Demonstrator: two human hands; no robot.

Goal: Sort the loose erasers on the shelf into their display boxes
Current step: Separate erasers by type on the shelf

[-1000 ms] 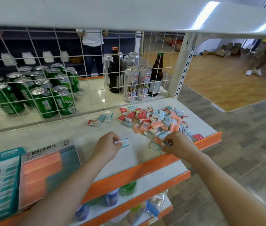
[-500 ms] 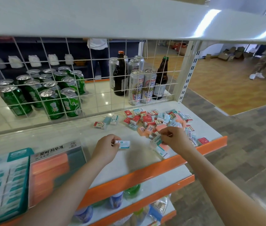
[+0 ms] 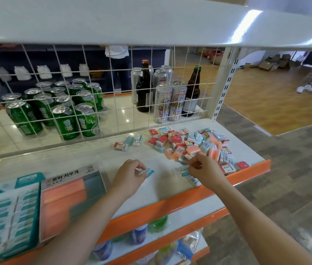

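A heap of loose erasers [image 3: 193,145] in red, teal and orange wrappers lies on the right part of the white shelf [image 3: 86,157]. My left hand [image 3: 130,176] pinches a teal-and-white eraser [image 3: 148,172] just above the shelf. My right hand [image 3: 205,170] has its fingers curled at the near edge of the heap, pinching small teal-and-white erasers [image 3: 183,172]. Three stray erasers [image 3: 128,143] lie apart from the heap, toward the wire grid. Two display boxes stand at the left: a teal box [image 3: 7,215] and an orange-and-teal box [image 3: 69,199].
A white wire grid [image 3: 94,88] backs the shelf; green cans [image 3: 65,113], silver cans and brown bottles [image 3: 144,88] stand behind it. An upper shelf [image 3: 151,22] overhangs. The orange shelf lip [image 3: 247,174] marks the front edge. A person's legs show at far right.
My right hand has drawn slightly back from the heap with the teal-and-white erasers in its fingers. My left hand keeps its eraser in about the same place. The camera tilted a little.
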